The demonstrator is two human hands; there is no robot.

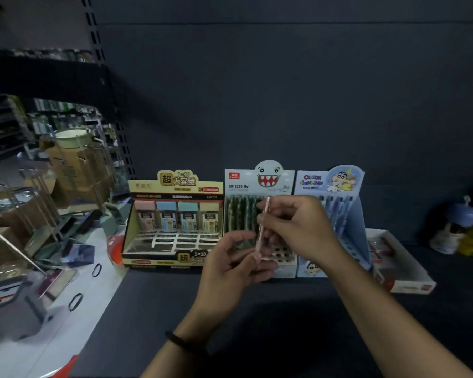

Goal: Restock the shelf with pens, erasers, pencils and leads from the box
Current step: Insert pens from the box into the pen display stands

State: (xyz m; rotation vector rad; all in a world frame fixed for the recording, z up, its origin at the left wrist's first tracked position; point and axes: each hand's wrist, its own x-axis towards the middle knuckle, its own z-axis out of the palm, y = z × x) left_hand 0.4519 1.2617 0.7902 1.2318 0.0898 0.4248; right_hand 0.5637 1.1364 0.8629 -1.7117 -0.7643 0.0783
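Note:
Both my hands hold one thin pinkish pen, upright in front of the white monster-face display box. My right hand pinches its upper part; my left hand grips its lower end. Green patterned pens stand in the back rows of that box, and open holes show at its front. To its left the yellow lead display box holds a back row of lead cases. The blue cartoon display box on the right holds blue pens.
A flat white and red box lies on the dark shelf at the right. A blue-capped figurine stands far right. At the left, a white surface carries rubber bands, a grey case and cluttered stock.

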